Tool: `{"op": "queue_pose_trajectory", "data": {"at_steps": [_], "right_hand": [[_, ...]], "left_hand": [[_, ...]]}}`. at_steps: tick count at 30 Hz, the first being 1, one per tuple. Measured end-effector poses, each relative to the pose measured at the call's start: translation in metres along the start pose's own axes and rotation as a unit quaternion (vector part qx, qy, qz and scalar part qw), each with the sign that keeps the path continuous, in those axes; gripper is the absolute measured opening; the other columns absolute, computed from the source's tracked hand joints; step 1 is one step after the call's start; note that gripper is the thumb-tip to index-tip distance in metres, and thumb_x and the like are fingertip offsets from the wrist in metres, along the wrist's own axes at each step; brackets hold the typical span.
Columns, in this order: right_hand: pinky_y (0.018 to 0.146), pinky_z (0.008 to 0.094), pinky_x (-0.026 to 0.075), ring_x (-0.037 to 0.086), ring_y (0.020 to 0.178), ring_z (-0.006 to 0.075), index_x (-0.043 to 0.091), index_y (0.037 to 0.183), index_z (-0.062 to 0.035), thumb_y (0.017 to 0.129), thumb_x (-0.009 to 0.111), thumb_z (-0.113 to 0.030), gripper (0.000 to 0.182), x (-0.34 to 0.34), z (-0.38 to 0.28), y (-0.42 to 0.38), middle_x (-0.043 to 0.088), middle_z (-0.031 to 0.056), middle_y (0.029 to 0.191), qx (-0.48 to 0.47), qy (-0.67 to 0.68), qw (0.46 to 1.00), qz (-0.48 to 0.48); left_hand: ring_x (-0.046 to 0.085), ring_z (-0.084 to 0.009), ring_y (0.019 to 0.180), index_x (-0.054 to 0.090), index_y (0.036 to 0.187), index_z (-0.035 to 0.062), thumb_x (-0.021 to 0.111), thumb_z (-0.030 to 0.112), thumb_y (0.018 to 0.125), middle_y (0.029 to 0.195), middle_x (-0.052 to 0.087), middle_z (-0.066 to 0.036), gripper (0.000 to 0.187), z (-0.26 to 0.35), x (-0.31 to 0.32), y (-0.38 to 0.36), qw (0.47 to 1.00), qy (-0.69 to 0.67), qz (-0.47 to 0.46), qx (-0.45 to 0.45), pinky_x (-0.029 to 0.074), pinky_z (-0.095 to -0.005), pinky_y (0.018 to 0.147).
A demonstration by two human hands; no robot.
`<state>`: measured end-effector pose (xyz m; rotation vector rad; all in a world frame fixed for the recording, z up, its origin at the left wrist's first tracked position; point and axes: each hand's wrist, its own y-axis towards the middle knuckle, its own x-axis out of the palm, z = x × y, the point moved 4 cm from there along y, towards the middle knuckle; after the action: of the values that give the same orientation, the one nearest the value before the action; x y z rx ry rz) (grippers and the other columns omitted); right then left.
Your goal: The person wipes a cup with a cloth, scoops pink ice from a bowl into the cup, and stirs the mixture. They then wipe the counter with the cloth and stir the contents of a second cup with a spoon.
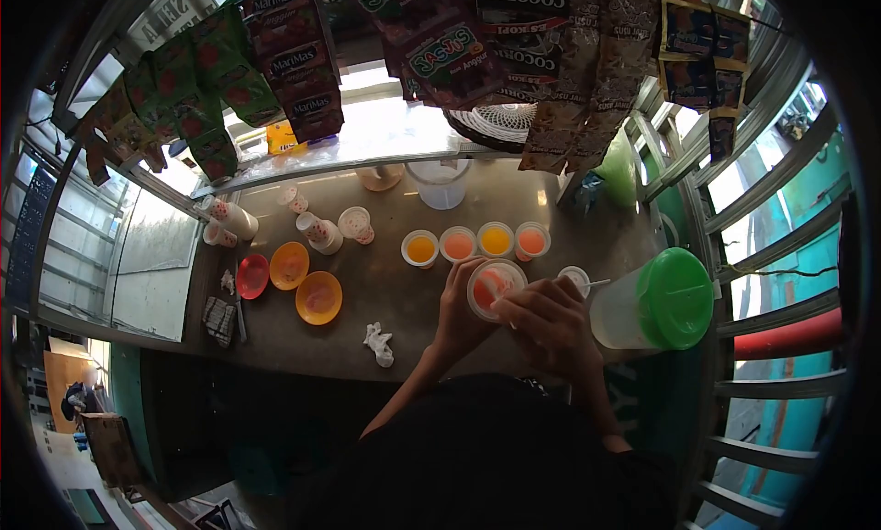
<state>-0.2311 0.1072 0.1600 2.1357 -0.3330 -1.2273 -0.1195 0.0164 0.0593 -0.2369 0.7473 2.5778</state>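
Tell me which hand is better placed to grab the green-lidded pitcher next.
Likely the right hand: it is nearer the green-lidded pitcher, while the left hand is farther off and holds a cup of reddish drink.

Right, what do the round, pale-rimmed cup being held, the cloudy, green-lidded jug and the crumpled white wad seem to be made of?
Held cup: possibly smooth plastic, from its thin, pale lip; coated paper isn't ruled out.
Jug: likely plastic, its wall milky and translucent; green lid: apparently plastic, with a slight sheen.
White wad: probably matte tissue, from its soft creases.
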Motion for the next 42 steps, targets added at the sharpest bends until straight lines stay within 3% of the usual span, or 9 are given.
{"op": "queue_pose_trajectory", "data": {"at_steps": [3,9,12,14,21,23,26,35,42], "right_hand": [[0.070,0.0324,0.042,0.061,0.079,0.0160,0.065,0.094,-0.0101,0.073,0.072,-0.010,0.022,-0.002,-0.003,-0.001,0.064,-0.0004,0.088,-0.026,0.062,0.997,-0.027],[0.071,0.0308,0.042,0.062,0.079,0.0146,0.066,0.096,-0.0114,0.071,0.073,-0.009,0.026,-0.004,0.001,0.002,0.065,-0.0019,0.087,-0.010,-0.021,1.000,-0.002],[0.071,0.0311,0.042,0.062,0.080,0.0145,0.067,0.098,-0.0120,0.071,0.072,-0.008,0.027,-0.005,0.001,-0.001,0.066,-0.0019,0.089,-0.018,0.052,0.998,-0.021],[0.072,0.0319,0.042,0.062,0.084,0.0144,0.067,0.101,-0.0123,0.072,0.071,-0.007,0.029,-0.011,-0.001,0.000,0.067,-0.0011,0.096,-0.047,0.041,0.997,-0.037],[0.074,0.0329,0.044,0.061,0.087,0.0154,0.066,0.105,-0.0105,0.073,0.069,-0.007,0.032,-0.004,0.001,-0.002,0.065,0.0005,0.103,-0.042,-0.044,0.994,-0.091],[0.074,0.0328,0.044,0.060,0.084,0.0159,0.064,0.106,-0.0091,0.074,0.069,-0.006,0.033,-0.001,0.002,-0.004,0.065,0.0012,0.101,-0.005,-0.001,0.997,-0.080],[0.074,0.0320,0.044,0.060,0.082,0.0157,0.064,0.107,-0.0079,0.075,0.069,-0.005,0.033,0.005,-0.003,-0.009,0.065,0.0017,0.100,-0.012,0.062,0.995,-0.080],[0.068,0.0330,0.044,0.060,0.079,0.0173,0.064,0.103,-0.0066,0.075,0.070,-0.006,0.029,0.001,-0.003,-0.003,0.065,0.0026,0.097,-0.005,0.000,1.000,-0.021],[0.066,0.0321,0.043,0.060,0.076,0.0183,0.065,0.099,-0.0056,0.076,0.070,-0.005,0.024,0.000,-0.008,-0.001,0.065,0.0029,0.091,-0.011,0.044,0.999,0.004]], "left_hand": [[0.058,-0.0322,0.108,0.050,0.119,0.0024,0.088,0.016,0.060,0.115,0.056,-0.016,0.072,0.002,-0.002,0.001,1.000,0.004,-0.001,0.010,0.049,-0.0407,0.090],[0.058,-0.0315,0.108,0.050,0.119,0.0027,0.088,0.015,0.060,0.115,0.056,-0.016,0.071,0.005,-0.003,0.003,1.000,0.011,0.004,0.026,0.050,-0.0402,0.090],[0.058,-0.0319,0.107,0.050,0.119,0.0029,0.087,0.015,0.060,0.115,0.056,-0.015,0.071,0.004,-0.004,0.003,1.000,0.011,0.009,0.021,0.049,-0.0404,0.091],[0.059,-0.0260,0.107,0.053,0.117,0.0012,0.087,0.014,0.062,0.113,0.058,-0.013,0.066,0.004,-0.008,0.004,1.000,-0.010,0.021,-0.001,0.048,-0.0375,0.092],[0.060,-0.0280,0.106,0.055,0.115,0.0009,0.086,0.012,0.063,0.113,0.058,-0.015,0.062,0.001,-0.014,0.009,0.998,0.032,0.042,0.023,0.049,-0.0383,0.091],[0.056,-0.0346,0.110,0.052,0.118,0.0025,0.086,0.014,0.059,0.116,0.055,-0.017,0.070,-0.003,-0.013,0.008,0.998,0.047,0.029,0.030,0.048,-0.0425,0.092],[0.056,-0.0346,0.110,0.052,0.118,0.0023,0.086,0.013,0.059,0.116,0.055,-0.017,0.069,-0.005,-0.014,0.006,0.998,0.043,0.029,0.020,0.048,-0.0423,0.092],[0.058,-0.0332,0.107,0.050,0.120,0.0021,0.087,0.015,0.059,0.116,0.055,-0.016,0.072,-0.003,-0.015,0.006,0.999,0.024,0.032,0.014,0.049,-0.0409,0.091],[0.058,-0.0329,0.108,0.050,0.120,0.0021,0.088,0.015,0.059,0.116,0.055,-0.017,0.072,0.001,-0.013,0.008,0.999,0.029,0.024,0.025,0.050,-0.0402,0.090]]}}
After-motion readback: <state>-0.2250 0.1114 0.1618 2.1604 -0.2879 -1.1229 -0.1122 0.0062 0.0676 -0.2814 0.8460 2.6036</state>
